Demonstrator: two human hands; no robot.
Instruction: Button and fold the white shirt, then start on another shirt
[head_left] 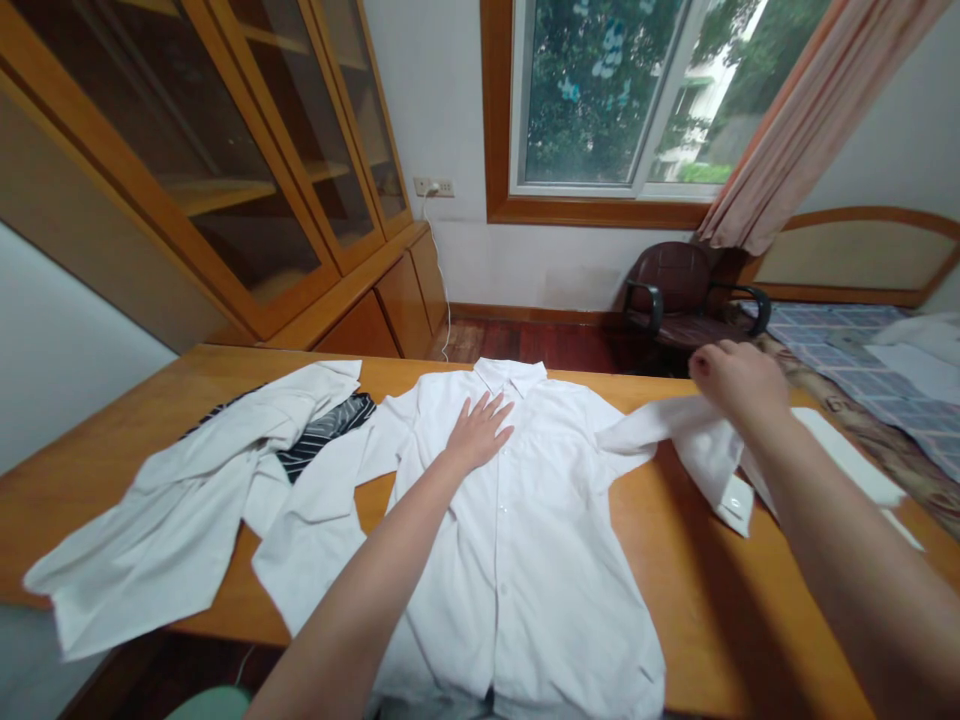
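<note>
A white button-up shirt (517, 540) lies spread front-up on the wooden table (697, 590), collar toward the far edge. My left hand (478, 432) rests flat on its chest, fingers stretched out and open. My right hand (739, 385) is closed in a pinch on the shirt's right sleeve (694, 445), which is lifted and folded over, its cuff hanging near the table.
Another white garment (180, 510) lies crumpled at the table's left with a black striped cloth (322, 440) beneath it. A dark armchair (679, 300) stands beyond the table under the window. A bed with white items (885, 350) is at right. Glass-door cabinets (247, 170) line the left wall.
</note>
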